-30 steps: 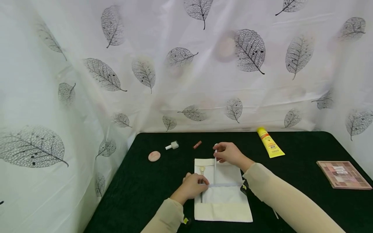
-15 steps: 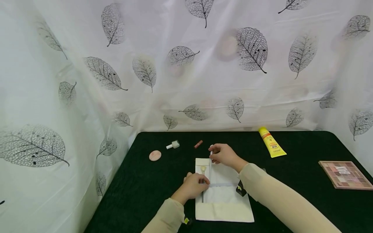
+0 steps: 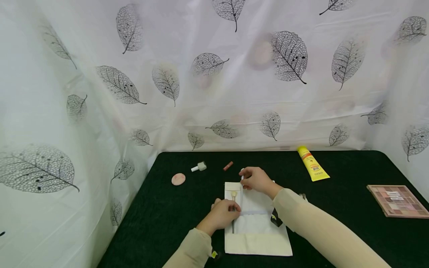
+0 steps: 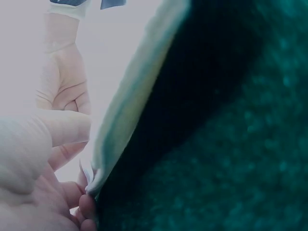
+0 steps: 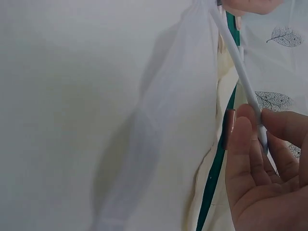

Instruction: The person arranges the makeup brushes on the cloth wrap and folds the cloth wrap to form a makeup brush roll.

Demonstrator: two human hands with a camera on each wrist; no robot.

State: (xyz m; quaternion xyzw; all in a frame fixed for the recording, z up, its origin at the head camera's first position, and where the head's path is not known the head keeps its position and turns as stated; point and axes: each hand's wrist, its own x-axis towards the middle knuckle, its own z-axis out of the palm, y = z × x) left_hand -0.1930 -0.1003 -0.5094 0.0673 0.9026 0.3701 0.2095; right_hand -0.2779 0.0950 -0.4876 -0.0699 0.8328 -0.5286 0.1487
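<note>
An unfolded cream cloth brush roll [image 3: 258, 243] lies on the dark table, a pale sheer band [image 5: 139, 139] across its middle. My left hand [image 3: 222, 214] pinches the band near the roll's left edge; in the left wrist view my left fingers [image 4: 72, 192] curl at the cloth edge. Under that hand, a thin brush with a pale fan-shaped head [image 3: 233, 194] runs beneath the band. My right hand [image 3: 258, 181] pinches a slim white rod [image 5: 240, 67] near its far end. The rod's near end meets the band beside my left fingers; its exact tip is hidden.
Beyond the roll lie a pink round puff [image 3: 178, 179], a small white-capped bottle [image 3: 199, 166] and a reddish-brown tube [image 3: 228, 166]. To the right are a yellow squeeze tube [image 3: 313, 163] and a makeup palette [image 3: 399, 201]. A leaf-print curtain [image 3: 234, 93] hangs behind the table.
My right hand has moved left with the white rod, bringing it close beside the fan brush, then slightly toward me. My left hand has stayed at the band.
</note>
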